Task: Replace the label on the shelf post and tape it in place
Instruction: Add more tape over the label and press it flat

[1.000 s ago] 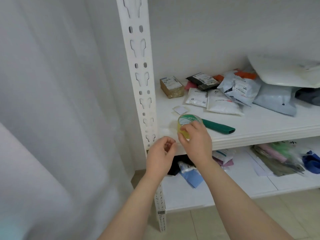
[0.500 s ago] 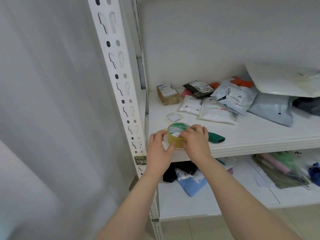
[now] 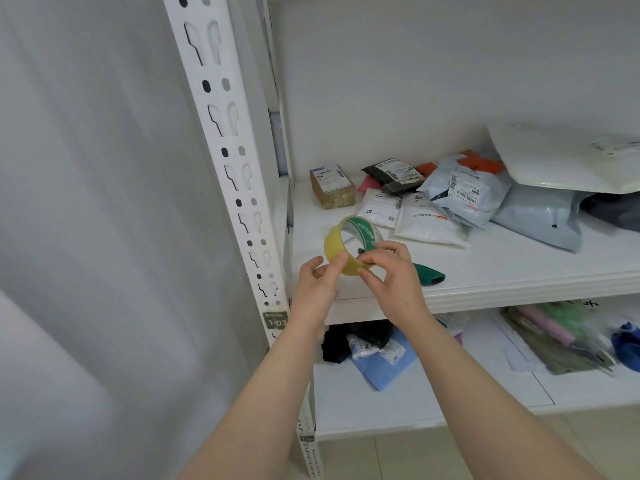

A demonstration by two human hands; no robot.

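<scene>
White steel shelving [image 3: 519,268] is filling the right of the view, with a pale curtain [image 3: 86,202] hanging to the left of it. An onlooker's notes:

- Shelf post [image 3: 235,188]: slotted, white, running down the frame at a tilt. A small dark label [image 3: 275,319] reading "1-03" is sitting on the post, level with the middle shelf's front edge.
- Tape roll [image 3: 349,247]: yellowish with a green printed core, being held up in the air over the front of that shelf, just right of the post and above the label.
- Right hand [image 3: 394,275]: its fingers are grasping the roll, thumb on the outer band, other fingers curling round the far rim.
- Left hand [image 3: 317,289]: forefinger and thumb are pinching at the roll's outer band. I cannot tell whether a loose end is lifting.
- Behind the hands, a green handle [image 3: 429,273] is lying on the shelf. Further back are a small cardboard box [image 3: 332,187] and a heap of mailer bags [image 3: 464,192].
- Lower shelf: a blue packet [image 3: 384,362] among other bags.
</scene>
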